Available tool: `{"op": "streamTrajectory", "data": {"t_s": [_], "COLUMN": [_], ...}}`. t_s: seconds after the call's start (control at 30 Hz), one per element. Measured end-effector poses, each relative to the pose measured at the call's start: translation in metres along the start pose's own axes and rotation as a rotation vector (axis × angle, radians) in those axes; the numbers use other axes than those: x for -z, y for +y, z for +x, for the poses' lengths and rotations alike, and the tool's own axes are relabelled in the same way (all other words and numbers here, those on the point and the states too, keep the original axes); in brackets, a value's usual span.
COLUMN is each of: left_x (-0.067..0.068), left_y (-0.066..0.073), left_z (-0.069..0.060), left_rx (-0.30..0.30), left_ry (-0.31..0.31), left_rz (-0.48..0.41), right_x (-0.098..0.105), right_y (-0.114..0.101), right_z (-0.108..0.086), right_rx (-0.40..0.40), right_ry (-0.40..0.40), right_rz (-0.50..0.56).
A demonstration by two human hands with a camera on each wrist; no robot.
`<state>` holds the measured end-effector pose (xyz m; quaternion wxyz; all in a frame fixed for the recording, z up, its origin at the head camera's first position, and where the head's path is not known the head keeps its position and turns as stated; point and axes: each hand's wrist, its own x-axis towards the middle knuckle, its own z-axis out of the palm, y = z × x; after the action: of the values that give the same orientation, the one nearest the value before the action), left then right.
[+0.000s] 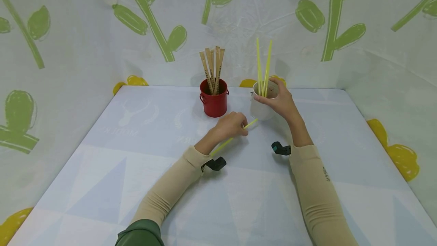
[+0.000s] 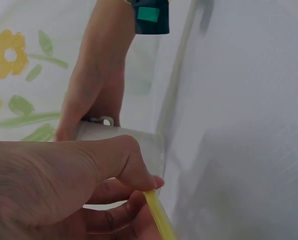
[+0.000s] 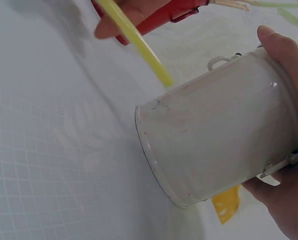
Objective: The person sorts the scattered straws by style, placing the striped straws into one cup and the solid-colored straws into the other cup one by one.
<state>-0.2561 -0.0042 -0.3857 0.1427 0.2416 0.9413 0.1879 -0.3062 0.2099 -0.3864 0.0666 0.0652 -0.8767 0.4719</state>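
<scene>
My left hand [image 1: 232, 125] pinches a yellow straw [image 1: 222, 146] between thumb and fingers, just above the table. One end of this straw points toward the white bucket [image 1: 261, 110]; in the right wrist view that tip [image 3: 164, 77] is close beside the bucket's wall. My right hand [image 1: 282, 101] grips the white bucket around its rim, thumb on the near side and fingers on the far side. Two yellow straws [image 1: 268, 62] stand upright inside it. In the left wrist view, the pinching thumb [image 2: 133, 165] partly covers the bucket.
To the left of the white bucket stands a red bucket [image 1: 214, 106] with several paper-wrapped sticks [image 1: 212, 67] in it. The patterned tabletop [image 1: 184, 196] meets a printed wall covering [image 1: 239, 41] behind the buckets. A dark camera [image 1: 216, 163] is strapped to the left wrist.
</scene>
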Motion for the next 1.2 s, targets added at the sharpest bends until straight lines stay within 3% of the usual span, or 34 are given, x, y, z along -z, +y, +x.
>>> {"op": "streamTrajectory", "data": {"t_s": [0.27, 0.53, 0.9, 1.2], "left_x": [0.010, 0.022, 0.031, 0.039], "left_y": [-0.004, -0.006, -0.011, -0.010], "left_z": [-0.004, -0.007, -0.007, -0.011], "left_rx": [-0.004, -0.022, -0.099, -0.232], "left_ry": [-0.009, -0.060, -0.168, -0.150], "left_rz": [-0.023, -0.077, -0.309, -0.420], "right_x": [0.000, 0.000, 0.000, 0.000], "right_y": [0.000, 0.000, 0.000, -0.001], "right_z": [0.000, 0.000, 0.000, 0.000], "right_rx": [-0.011, 0.001, -0.003, -0.001], "right_ry": [-0.005, 0.002, -0.002, 0.000], "right_rz": [0.003, 0.017, 0.009, 0.004]}}
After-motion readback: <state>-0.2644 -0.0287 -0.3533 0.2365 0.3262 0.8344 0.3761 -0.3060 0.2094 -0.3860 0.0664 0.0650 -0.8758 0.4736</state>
